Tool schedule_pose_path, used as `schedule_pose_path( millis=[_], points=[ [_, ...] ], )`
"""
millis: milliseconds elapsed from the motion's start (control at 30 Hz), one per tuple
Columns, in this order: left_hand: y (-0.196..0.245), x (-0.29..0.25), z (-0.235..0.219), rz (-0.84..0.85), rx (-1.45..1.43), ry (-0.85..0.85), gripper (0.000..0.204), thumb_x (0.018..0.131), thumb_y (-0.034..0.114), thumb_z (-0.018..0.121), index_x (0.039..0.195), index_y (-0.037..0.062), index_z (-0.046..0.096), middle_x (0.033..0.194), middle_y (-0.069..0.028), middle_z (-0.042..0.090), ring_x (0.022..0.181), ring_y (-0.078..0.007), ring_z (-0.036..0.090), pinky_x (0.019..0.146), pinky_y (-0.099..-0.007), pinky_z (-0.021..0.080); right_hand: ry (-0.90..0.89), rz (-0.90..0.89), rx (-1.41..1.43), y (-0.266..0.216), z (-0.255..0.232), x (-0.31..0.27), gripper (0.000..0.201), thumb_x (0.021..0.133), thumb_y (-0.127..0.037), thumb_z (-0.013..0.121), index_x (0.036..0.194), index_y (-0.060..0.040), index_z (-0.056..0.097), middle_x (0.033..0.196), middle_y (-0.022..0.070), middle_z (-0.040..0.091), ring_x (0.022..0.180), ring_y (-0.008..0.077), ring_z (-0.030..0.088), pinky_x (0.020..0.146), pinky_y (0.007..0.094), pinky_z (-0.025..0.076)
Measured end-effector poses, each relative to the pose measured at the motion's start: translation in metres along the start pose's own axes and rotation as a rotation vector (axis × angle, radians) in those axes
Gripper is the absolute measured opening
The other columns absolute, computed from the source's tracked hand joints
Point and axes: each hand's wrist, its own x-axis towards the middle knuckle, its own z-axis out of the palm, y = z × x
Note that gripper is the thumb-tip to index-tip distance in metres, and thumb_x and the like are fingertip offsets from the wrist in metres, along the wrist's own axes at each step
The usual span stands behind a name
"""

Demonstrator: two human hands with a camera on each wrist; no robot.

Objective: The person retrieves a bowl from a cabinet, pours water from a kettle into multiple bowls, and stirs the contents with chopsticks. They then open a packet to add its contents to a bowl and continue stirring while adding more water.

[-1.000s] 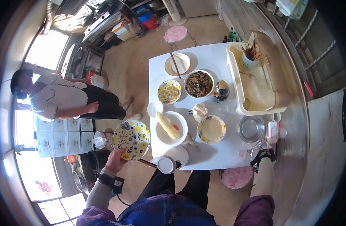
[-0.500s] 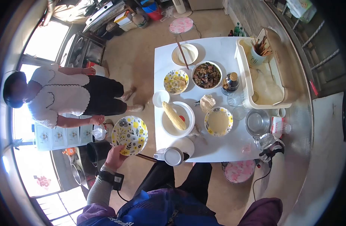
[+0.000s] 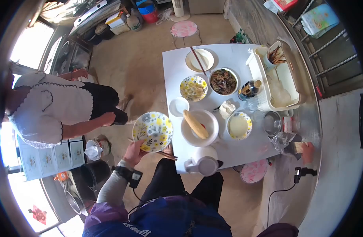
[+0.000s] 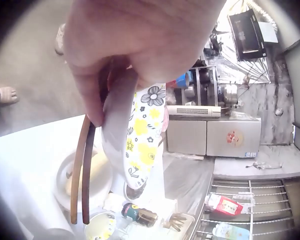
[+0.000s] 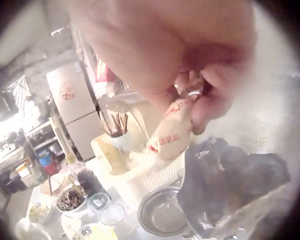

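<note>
My left hand point(image 3: 135, 153) grips the edge of a floral plate point(image 3: 153, 131) with yellow and grey flowers, left of the table. The same hand also holds a pair of brown chopsticks point(image 4: 81, 175), pointing down in the left wrist view. At the table's right side, my right hand point(image 3: 307, 152) pinches the top of a pale wrapped packet point(image 5: 172, 132) with red printing. Below that packet lies a crumpled grey plastic bag point(image 5: 225, 185). What is inside the packet is hidden. A round metal bowl point(image 5: 164, 211) stands beside the bag.
On the table point(image 3: 236, 156) are a white bowl with a long yellow corncob point(image 3: 196, 124), a dark cooked dish point(image 3: 223, 81), floral bowls, a dark bottle point(image 3: 250, 90) and a cream bin point(image 3: 282, 93). A white jug-like appliance point(image 3: 205, 161) stands at the front edge. Another person point(image 3: 51, 98) stands left.
My right hand has moved rightward from the plastic bag, and the packet now shows in its fingers. The left hand still holds the plate, now slightly nearer the table. The other person has shifted left in view.
</note>
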Motion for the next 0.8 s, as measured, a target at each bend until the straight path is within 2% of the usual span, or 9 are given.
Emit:
schedule_pose_path(
  millis=[100, 167, 300, 333, 400, 567, 600, 700, 800],
  points=[
    [0.023, 0.045, -0.035, 0.162, 0.368, -0.113, 0.039, 0.092, 0.025, 0.051, 0.117, -0.0047, 0.053, 0.110, -0.0152, 0.062, 0.097, -0.0236, 0.064, 0.075, -0.0345, 0.057, 0.093, 0.152, 0.258, -0.051, -0.020, -0.073, 0.023, 0.087, -0.027, 0.061, 0.080, -0.0048, 0.059, 0.066, 0.0016, 0.053, 0.056, 0.0110, 0.048, 0.048, 0.0263, 0.037],
    [0.046, 0.065, -0.046, 0.099, 0.303, -0.059, 0.041, 0.090, 0.028, 0.053, 0.115, -0.0041, 0.055, 0.104, -0.0143, 0.065, 0.092, -0.0209, 0.066, 0.069, -0.0312, 0.057, 0.150, 0.218, 0.353, -0.096, -0.015, -0.127, 0.022, 0.091, -0.030, 0.058, 0.083, -0.0100, 0.060, 0.066, -0.0047, 0.050, 0.054, 0.0026, 0.043, 0.041, 0.0205, 0.030],
    [0.097, 0.102, -0.059, 0.123, 0.591, 0.041, 0.041, 0.088, 0.031, 0.055, 0.113, -0.0010, 0.058, 0.092, -0.0106, 0.068, 0.078, -0.0170, 0.068, 0.058, -0.0268, 0.055, 0.097, 0.276, 0.517, -0.196, 0.004, -0.214, 0.022, 0.092, -0.029, 0.057, 0.082, -0.0100, 0.058, 0.066, -0.0053, 0.050, 0.052, 0.0019, 0.040, 0.042, 0.0202, 0.029],
    [0.106, 0.109, -0.060, 0.152, 0.593, 0.055, 0.035, 0.090, 0.033, 0.056, 0.099, 0.0002, 0.063, 0.081, -0.0068, 0.067, 0.064, -0.0125, 0.062, 0.052, -0.0235, 0.047, 0.073, 0.266, 0.544, -0.209, 0.010, -0.229, 0.021, 0.092, -0.028, 0.057, 0.082, -0.0099, 0.058, 0.066, -0.0056, 0.049, 0.052, 0.0019, 0.039, 0.043, 0.0199, 0.028],
    [0.094, 0.183, -0.108, 0.384, 0.808, -0.052, 0.035, 0.090, 0.033, 0.056, 0.098, -0.0002, 0.063, 0.079, -0.0066, 0.066, 0.064, -0.0127, 0.062, 0.051, -0.0245, 0.047, 0.032, 0.258, 0.596, -0.227, 0.019, -0.256, 0.020, 0.091, -0.026, 0.058, 0.082, -0.0087, 0.057, 0.066, -0.0061, 0.049, 0.052, 0.0016, 0.038, 0.044, 0.0197, 0.028],
    [0.122, 0.199, -0.078, 0.360, 0.940, 0.135, 0.040, 0.086, 0.029, 0.060, 0.103, -0.0069, 0.062, 0.082, -0.0093, 0.066, 0.068, -0.0158, 0.063, 0.057, -0.0290, 0.049, -0.012, 0.223, 0.727, -0.263, 0.040, -0.290, 0.016, 0.088, -0.021, 0.063, 0.084, -0.0063, 0.058, 0.068, -0.0068, 0.050, 0.053, 0.0007, 0.038, 0.045, 0.0193, 0.028],
    [0.120, 0.217, -0.081, 0.493, 1.007, 0.126, 0.046, 0.083, 0.040, 0.057, 0.092, -0.0038, 0.067, 0.082, -0.0216, 0.067, 0.085, -0.0328, 0.067, 0.072, -0.0408, 0.050, -0.020, 0.238, 0.792, -0.275, 0.043, -0.297, 0.015, 0.088, -0.019, 0.064, 0.084, -0.0062, 0.057, 0.068, -0.0070, 0.049, 0.054, 0.0004, 0.037, 0.046, 0.0190, 0.027],
    [0.138, 0.206, -0.050, 0.467, 1.034, 0.193, 0.048, 0.081, 0.041, 0.059, 0.095, -0.0045, 0.067, 0.083, -0.0216, 0.067, 0.086, -0.0328, 0.067, 0.072, -0.0400, 0.051, -0.040, 0.265, 0.783, -0.305, 0.055, -0.317, 0.015, 0.088, -0.019, 0.064, 0.083, -0.0058, 0.057, 0.067, -0.0068, 0.050, 0.053, 0.0004, 0.037, 0.046, 0.0187, 0.027],
    [0.140, 0.257, -0.042, 0.482, 1.085, 0.184, 0.047, 0.080, 0.042, 0.059, 0.096, -0.0014, 0.068, 0.085, -0.0214, 0.068, 0.086, -0.0339, 0.066, 0.074, -0.0405, 0.051, -0.107, 0.325, 0.730, -0.330, 0.071, -0.335, 0.014, 0.087, -0.016, 0.065, 0.084, -0.0046, 0.058, 0.066, -0.0054, 0.052, 0.053, 0.0008, 0.039, 0.046, 0.0190, 0.030]
  ],
)
